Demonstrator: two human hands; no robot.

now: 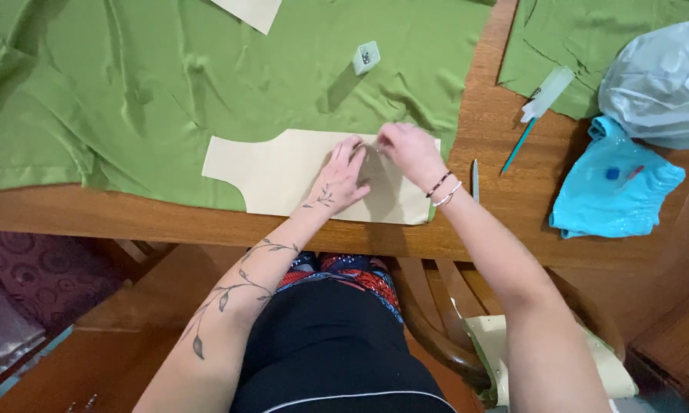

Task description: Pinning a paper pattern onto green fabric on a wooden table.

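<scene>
Head view: cream paper pattern piece (pixel 283 172) lies on green fabric (pixel 130 99) at the near edge of the wooden table (pixel 497 222); left hand (pixel 343 180) presses flat on it, fingers spread, while right hand (pixel 409 149) pinches at its top edge, pinched item too small to tell. Beyond the pattern sits a small clear box (pixel 366 57), contents unclear. Right of the pattern: small blade (pixel 474 180), teal pen (pixel 519 145), turquoise cloth (pixel 612 191), tied white plastic bag (pixel 658 84), contents hidden.

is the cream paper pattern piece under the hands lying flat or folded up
Flat. The cream pattern piece lies spread on the green fabric, its whole cut outline showing, with the left hand pressing it and the right hand at its top edge.
</scene>
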